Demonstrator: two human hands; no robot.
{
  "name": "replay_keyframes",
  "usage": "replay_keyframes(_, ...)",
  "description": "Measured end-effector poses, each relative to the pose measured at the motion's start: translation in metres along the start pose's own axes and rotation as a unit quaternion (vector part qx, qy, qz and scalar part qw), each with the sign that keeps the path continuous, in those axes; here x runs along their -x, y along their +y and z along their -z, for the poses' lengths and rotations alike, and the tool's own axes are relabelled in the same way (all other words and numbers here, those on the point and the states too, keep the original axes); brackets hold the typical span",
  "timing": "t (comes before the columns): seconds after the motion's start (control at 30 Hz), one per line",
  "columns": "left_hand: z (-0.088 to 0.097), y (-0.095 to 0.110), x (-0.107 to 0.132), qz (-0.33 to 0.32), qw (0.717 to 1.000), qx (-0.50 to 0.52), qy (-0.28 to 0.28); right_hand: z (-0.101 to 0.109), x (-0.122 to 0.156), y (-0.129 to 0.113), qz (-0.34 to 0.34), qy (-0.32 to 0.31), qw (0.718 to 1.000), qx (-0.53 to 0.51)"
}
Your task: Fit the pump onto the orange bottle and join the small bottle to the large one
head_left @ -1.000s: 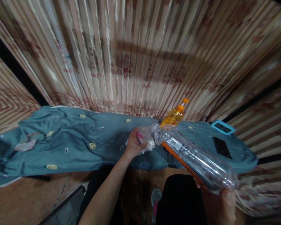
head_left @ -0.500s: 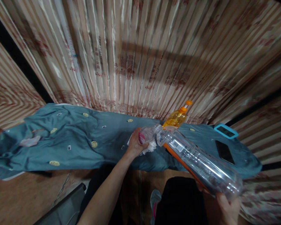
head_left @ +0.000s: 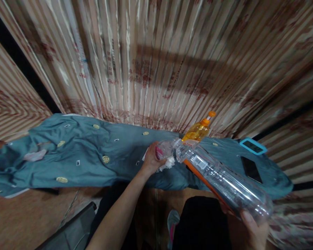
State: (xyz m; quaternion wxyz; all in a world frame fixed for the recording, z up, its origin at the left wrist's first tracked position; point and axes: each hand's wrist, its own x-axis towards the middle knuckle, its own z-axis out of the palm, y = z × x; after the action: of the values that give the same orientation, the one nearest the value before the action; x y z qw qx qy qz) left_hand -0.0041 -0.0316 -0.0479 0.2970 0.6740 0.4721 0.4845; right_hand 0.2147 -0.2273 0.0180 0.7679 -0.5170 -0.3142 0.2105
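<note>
A large clear bottle [head_left: 219, 180] is gripped at its base by the right hand [head_left: 254, 229] and tilted over the cloth-covered bench [head_left: 80, 156]. At its mouth, a small clear container [head_left: 167, 150] is clasped by the left hand [head_left: 151, 160].

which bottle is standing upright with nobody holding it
The orange-capped bottle of yellow liquid, by the curtain. The large clear bottle is tilted in the right hand, and the left hand grips the small clear bottle.

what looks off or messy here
The small clear bottle in the left hand, beside the long clear bottle, looks crushed. The teal cloth is rumpled, and a crumpled scrap lies near its left end.
</note>
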Motion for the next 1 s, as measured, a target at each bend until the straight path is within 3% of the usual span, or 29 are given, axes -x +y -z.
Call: replay_keyframes(1.0, 0.001, 0.001, -0.001, -0.018, 1.000, 0.004, 0.003, -0.008, 0.001, -0.001, 0.003, 0.009, 1.000, -0.007)
